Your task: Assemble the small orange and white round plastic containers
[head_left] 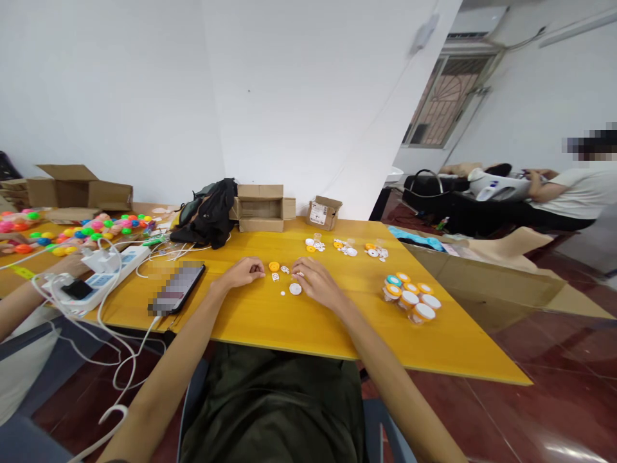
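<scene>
My left hand (pixel 242 271) rests on the yellow table (pixel 308 321), its fingers curled loosely toward an orange disc (pixel 274 265). My right hand (pixel 315 281) lies palm down, fingertips curled by small white parts (pixel 284 270). A white round cap (pixel 295 289) and a tiny white piece (pixel 282 294) sit between both hands. Whether either hand pinches anything is too small to see.
A phone (pixel 176 289) lies at my left. Small capped jars (pixel 411 298) stand at my right. More orange and white pieces (pixel 344 247) lie farther back, before cardboard boxes (pixel 260 207) and a black bag (pixel 207 215). A power strip (pixel 108 273), cables and colourful balls (pixel 77 231) fill the left. A person sits far right.
</scene>
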`<control>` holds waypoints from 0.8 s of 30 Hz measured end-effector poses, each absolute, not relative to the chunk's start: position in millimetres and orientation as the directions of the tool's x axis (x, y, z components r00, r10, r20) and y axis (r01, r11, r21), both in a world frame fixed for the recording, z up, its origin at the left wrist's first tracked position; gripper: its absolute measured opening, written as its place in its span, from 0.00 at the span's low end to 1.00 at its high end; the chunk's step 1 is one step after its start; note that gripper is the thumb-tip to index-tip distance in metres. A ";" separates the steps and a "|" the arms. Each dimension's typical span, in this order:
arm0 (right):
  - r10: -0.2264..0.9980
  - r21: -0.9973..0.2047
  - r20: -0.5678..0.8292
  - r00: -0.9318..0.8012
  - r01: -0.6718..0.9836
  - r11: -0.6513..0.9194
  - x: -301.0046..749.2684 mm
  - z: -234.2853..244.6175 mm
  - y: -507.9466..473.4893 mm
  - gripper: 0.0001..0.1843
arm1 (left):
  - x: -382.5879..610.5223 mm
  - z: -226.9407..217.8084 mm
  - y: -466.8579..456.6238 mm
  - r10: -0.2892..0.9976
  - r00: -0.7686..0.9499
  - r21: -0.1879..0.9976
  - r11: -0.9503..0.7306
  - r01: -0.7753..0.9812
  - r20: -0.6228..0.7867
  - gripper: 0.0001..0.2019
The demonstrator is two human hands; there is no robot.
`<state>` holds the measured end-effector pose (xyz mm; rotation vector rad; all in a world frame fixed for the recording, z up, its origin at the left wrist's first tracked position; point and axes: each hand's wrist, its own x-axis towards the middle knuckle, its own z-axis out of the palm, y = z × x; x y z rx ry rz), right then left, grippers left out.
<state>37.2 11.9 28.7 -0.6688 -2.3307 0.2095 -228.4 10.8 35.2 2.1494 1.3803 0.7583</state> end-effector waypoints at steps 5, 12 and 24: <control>0.621 -0.461 0.386 -0.682 0.440 0.770 49.2 34.3 10.9 0.07 | -226.3 37.0 9.5 0.922 0.340 0.657 -0.373 0.655 0.184 0.08; 0.655 -0.480 0.242 -0.715 0.499 0.722 45.0 35.6 10.6 0.08 | -226.0 36.7 9.2 0.931 0.324 0.674 -0.349 0.652 0.168 0.07; 0.628 -0.484 0.290 -0.723 0.455 0.748 46.2 35.3 10.1 0.07 | -229.9 31.1 13.8 0.911 0.355 0.681 -0.396 0.617 0.208 0.08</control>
